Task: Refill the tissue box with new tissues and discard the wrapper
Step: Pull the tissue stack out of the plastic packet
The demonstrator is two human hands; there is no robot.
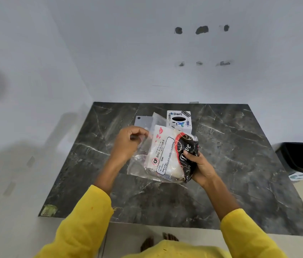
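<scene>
Landmark: white sticker-covered tissue box [179, 120].
Pack: we are holding the clear crinkly plastic tissue pack [162, 157] just in front of it.
Left hand [128, 144]: pinching the loose film.
Right hand [200, 165]: clamping the black end.
Handling: we are judging it light, soft, slippery; grip the film edge.

tissue box [179, 120]: "Dart", "code" | tissue pack [162, 157]: "BIG TISSUES", "CP", "Love"

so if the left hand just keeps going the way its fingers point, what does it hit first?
Most likely the tissue pack. The left hand has its fingers curled toward the right, pinching the clear wrapper edge, and the pack's white label face lies right beside them. The sticker-covered tissue box sits farther back; depth is unclear.
</scene>
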